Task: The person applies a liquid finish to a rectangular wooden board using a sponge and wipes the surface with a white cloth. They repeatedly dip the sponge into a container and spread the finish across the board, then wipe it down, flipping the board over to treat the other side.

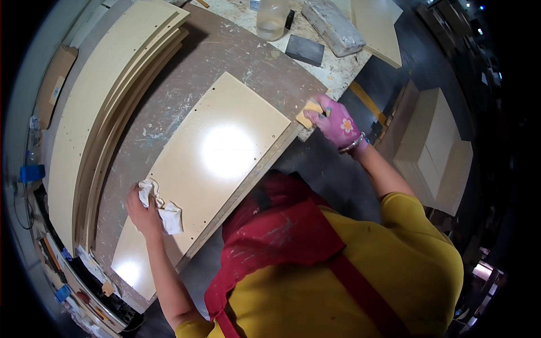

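Red apron (282,236) in foreground. Left hand (143,214) clutches a white rag (163,211) on the cream panel (225,158). Gloved right hand (337,123), fingers pinching a sanding block (309,112), works the panel's corner; the edge likely needs wiping next.

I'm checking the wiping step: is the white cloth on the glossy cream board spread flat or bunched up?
Bunched up. The white cloth lies crumpled in folds under the bare left hand on the glossy cream board, near its left edge.

The single head-worn fisheye camera is looking steeply down from above the person's yellow-shirted shoulders, sitting close over the paint-stained brown workbench (225,50), its straight edges bending toward the dark rim.
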Demonstrator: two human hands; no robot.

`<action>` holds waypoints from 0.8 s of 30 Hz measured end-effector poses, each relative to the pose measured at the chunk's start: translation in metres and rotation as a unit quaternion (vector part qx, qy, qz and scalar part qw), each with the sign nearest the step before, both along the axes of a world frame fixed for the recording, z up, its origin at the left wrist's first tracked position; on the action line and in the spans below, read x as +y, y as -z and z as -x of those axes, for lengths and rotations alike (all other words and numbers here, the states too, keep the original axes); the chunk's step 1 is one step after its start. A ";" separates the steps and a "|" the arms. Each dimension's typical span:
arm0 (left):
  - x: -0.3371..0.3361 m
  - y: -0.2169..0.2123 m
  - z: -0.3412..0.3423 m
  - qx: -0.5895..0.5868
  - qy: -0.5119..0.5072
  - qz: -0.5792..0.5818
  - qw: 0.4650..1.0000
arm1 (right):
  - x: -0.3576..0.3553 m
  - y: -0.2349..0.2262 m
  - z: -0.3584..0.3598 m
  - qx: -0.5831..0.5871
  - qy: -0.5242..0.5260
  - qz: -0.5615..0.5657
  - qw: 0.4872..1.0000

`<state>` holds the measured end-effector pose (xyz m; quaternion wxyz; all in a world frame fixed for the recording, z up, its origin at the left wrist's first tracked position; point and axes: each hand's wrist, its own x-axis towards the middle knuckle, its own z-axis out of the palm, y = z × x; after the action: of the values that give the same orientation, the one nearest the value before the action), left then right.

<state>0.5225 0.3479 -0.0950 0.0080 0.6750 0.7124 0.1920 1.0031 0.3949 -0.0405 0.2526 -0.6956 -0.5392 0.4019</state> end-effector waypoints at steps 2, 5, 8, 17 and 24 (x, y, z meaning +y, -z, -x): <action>0.003 0.002 -0.004 -0.050 -0.042 0.062 0.996 | -0.002 0.015 -0.002 -0.017 0.005 -0.072 0.997; -0.002 0.004 -0.003 -0.011 -0.035 0.056 0.998 | -0.011 0.027 0.005 0.011 0.029 -0.102 0.994; -0.008 0.010 -0.014 -0.011 -0.046 0.035 0.998 | -0.025 0.044 0.009 -0.024 0.059 -0.149 0.987; -0.006 0.006 -0.018 0.024 -0.056 0.045 0.997 | -0.056 0.068 0.044 -0.026 0.028 -0.247 0.968; -0.012 0.009 -0.012 -0.014 -0.024 0.033 0.999 | -0.064 0.048 0.049 0.002 0.116 -0.203 0.972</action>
<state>0.5340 0.3361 -0.1044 0.0355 0.6541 0.7343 0.1779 0.9544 0.3313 -0.0889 0.4345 -0.6867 -0.5247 0.2536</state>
